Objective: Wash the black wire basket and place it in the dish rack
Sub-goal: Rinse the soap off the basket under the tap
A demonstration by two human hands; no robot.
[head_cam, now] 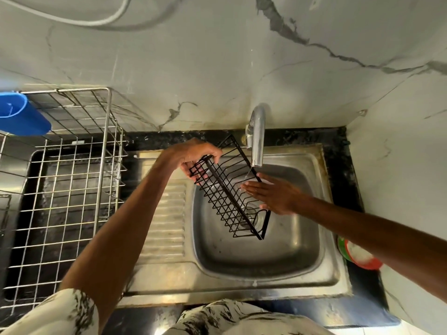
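The black wire basket [227, 189] hangs tilted over the steel sink bowl [300, 250], its upper end under the chrome tap [257, 139]. My left hand [193, 157] grips the basket's upper left end, fingers curled round the wires. With fingers straight, my right hand [271, 193] lies flat against the basket's right side, just below the spout. A thin trickle of water seems to fall near the fingertips. The silver wire dish rack [72, 180] stands on the counter to the left of the sink.
A blue plastic holder [21, 114] hangs on the rack's far left corner. The sink's ribbed drainboard [167, 213] lies between rack and bowl. A green and red tub [358, 255] sits on the black counter at the right. Marble walls close the back and right.
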